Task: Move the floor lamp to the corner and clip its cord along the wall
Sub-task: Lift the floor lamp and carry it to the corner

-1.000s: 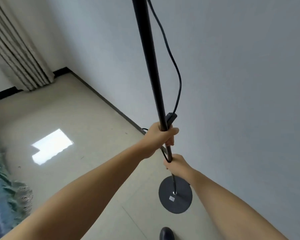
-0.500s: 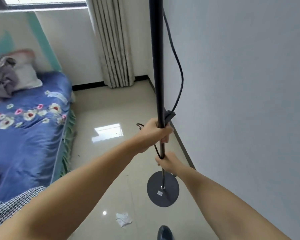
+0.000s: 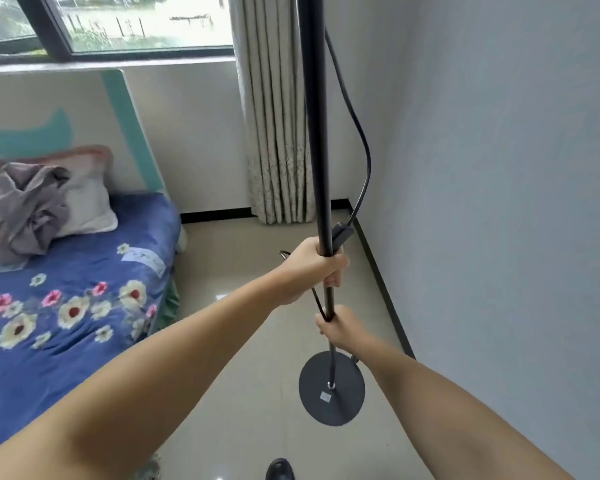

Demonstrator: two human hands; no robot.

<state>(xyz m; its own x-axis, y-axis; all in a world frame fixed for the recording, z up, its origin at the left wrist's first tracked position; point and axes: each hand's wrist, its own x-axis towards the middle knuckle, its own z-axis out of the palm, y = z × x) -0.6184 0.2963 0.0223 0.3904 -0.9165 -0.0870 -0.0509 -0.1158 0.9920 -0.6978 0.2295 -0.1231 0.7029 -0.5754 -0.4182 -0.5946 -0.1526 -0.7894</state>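
Observation:
A black floor lamp's thin pole [image 3: 315,133] runs from the top edge down to its round dark base [image 3: 331,389], which hangs tilted a little above the tiled floor. My left hand [image 3: 309,268] grips the pole higher up. My right hand [image 3: 340,329] grips it lower, just above the base. The black cord [image 3: 362,157] loops down the pole's right side to an inline switch [image 3: 342,233] beside my left hand, then bends left behind that hand. The lamp's head is out of view. The room corner [image 3: 349,202] lies ahead by the curtain.
A bed [image 3: 66,306] with a blue flowered cover, pillow and grey clothes fills the left. A cream curtain [image 3: 274,133] hangs at the far wall under a window. The plain wall [image 3: 499,202] with a black skirting strip runs along the right. A dark shoe [image 3: 279,469] shows at the bottom.
My view has swung left and up from the bare wall and floor, so the bed, window and curtained corner have come into sight. Both hands keep the same grip on the pole.

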